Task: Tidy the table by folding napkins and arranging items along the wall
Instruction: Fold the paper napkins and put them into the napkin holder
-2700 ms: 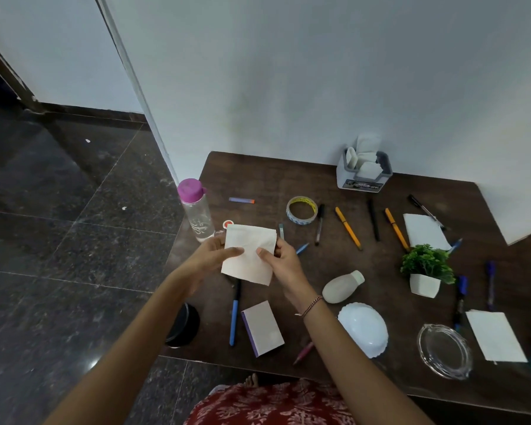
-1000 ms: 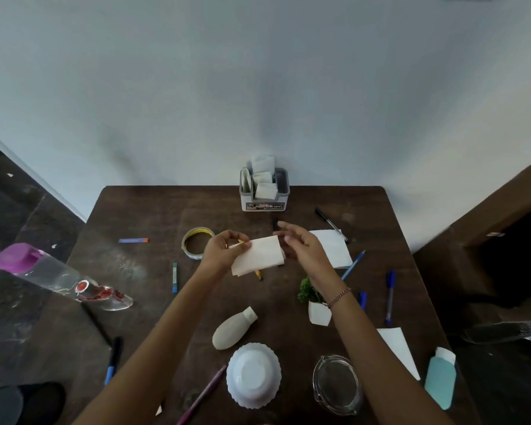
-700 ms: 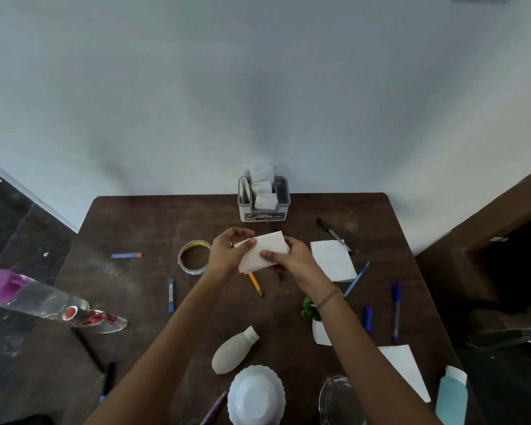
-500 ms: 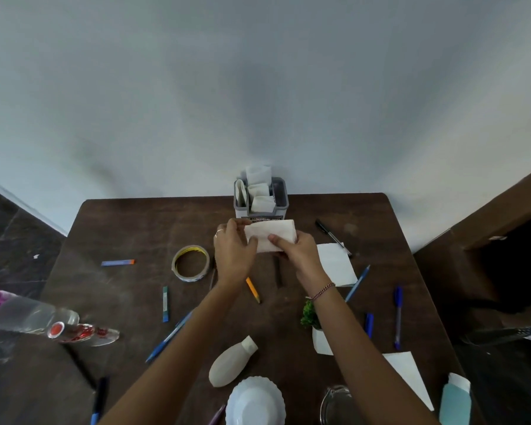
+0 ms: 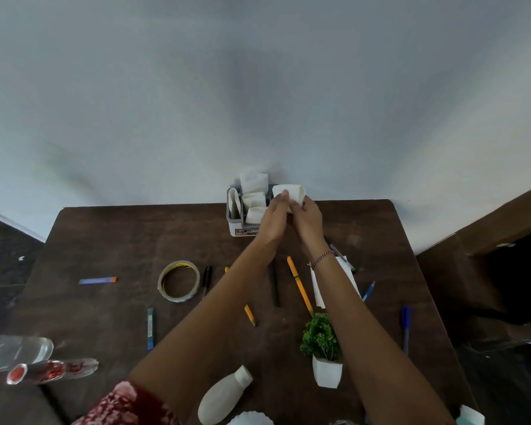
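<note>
The folded napkin (image 5: 291,192) has reached the holder (image 5: 234,224), upper centre; left hand (image 5: 273,221) and right hand (image 5: 309,218) grasp it, apparently tucking it in.

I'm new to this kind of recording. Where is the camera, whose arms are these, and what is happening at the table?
There is no machine here. A person wears one wide-angle camera on the head, looking forward and down, so the two arms coming in from the bottom are their own. The left hand and the right hand, the one with a thread round its wrist, together hold a folded napkin at the right end of a grey holder. The holder stands against the wall and has other napkins in it. On the brown table lie a roll of tape, several pens, among them an orange pen, a small potted plant and a white bottle on its side.
</note>
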Demonstrator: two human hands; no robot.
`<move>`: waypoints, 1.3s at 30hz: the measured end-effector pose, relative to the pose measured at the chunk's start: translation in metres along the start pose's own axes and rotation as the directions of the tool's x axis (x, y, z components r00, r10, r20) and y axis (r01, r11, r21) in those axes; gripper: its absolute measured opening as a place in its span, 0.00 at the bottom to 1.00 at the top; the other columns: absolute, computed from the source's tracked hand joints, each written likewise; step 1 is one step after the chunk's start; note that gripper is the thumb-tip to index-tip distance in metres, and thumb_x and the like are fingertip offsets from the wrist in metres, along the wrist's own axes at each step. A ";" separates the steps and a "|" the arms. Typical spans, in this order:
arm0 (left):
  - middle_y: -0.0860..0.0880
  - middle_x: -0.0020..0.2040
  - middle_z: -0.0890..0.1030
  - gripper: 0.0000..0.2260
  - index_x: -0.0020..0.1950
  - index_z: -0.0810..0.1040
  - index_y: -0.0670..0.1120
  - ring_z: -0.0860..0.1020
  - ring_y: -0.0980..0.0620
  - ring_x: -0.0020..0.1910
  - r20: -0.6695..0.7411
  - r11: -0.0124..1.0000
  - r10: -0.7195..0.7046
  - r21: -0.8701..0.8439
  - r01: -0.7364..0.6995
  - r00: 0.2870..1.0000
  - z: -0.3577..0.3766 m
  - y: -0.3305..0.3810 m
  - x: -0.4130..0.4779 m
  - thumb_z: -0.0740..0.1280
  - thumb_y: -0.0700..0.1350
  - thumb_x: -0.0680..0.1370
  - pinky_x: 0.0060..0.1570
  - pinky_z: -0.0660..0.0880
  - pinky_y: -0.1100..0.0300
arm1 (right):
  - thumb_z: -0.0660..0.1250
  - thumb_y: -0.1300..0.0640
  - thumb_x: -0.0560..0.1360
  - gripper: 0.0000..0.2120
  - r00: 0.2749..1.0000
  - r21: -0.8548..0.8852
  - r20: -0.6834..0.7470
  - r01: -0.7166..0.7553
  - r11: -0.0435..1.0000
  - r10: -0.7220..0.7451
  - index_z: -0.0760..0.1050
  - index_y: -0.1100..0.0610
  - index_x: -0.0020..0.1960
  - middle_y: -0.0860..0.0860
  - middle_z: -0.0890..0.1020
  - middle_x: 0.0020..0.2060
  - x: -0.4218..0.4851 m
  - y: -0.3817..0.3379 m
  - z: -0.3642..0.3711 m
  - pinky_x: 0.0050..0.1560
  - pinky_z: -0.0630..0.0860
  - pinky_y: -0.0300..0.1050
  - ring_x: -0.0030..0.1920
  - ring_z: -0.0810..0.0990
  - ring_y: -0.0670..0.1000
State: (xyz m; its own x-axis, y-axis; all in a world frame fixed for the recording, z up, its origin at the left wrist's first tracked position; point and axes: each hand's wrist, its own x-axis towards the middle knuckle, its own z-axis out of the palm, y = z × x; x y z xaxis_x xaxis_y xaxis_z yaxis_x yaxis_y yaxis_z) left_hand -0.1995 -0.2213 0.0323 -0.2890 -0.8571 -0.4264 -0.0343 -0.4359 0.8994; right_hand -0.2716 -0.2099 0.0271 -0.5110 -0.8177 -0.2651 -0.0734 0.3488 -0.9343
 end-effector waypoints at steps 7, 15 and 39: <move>0.52 0.31 0.80 0.25 0.46 0.77 0.42 0.78 0.59 0.31 0.058 0.927 -0.142 -0.342 0.153 0.988 -0.008 0.004 0.037 0.49 0.57 0.82 0.46 0.72 0.62 | 0.57 0.59 0.78 0.13 0.996 -0.129 0.080 -0.017 0.991 0.027 0.76 0.64 0.57 0.60 0.80 0.53 0.028 0.000 0.004 0.54 0.76 0.51 0.53 0.78 0.56; 0.43 0.53 0.78 0.32 0.58 0.74 0.39 0.76 0.49 0.55 0.168 0.925 -0.172 -0.312 0.218 0.971 -0.008 0.008 0.050 0.46 0.64 0.79 0.65 0.68 0.55 | 0.60 0.55 0.79 0.14 0.996 -0.297 0.075 0.059 0.953 -0.038 0.77 0.65 0.52 0.60 0.81 0.49 0.044 0.012 0.005 0.30 0.68 0.26 0.43 0.76 0.50; 0.38 0.62 0.77 0.35 0.70 0.68 0.37 0.76 0.47 0.58 0.139 0.921 -0.159 -0.336 0.198 0.977 -0.013 0.025 0.040 0.45 0.64 0.80 0.65 0.69 0.52 | 0.66 0.55 0.76 0.11 0.974 -0.467 0.067 0.223 0.856 -0.217 0.79 0.63 0.51 0.59 0.83 0.46 0.042 0.006 0.013 0.41 0.74 0.41 0.46 0.81 0.55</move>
State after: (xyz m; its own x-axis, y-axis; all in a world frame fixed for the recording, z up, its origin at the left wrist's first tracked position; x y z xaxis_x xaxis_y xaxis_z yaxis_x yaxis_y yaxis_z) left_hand -0.1991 -0.2702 0.0358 -0.4101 -0.7302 -0.5465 0.2328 -0.6631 0.7114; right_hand -0.2825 -0.2479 0.0071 -0.4245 -0.9026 -0.0713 -0.5766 0.3302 -0.7473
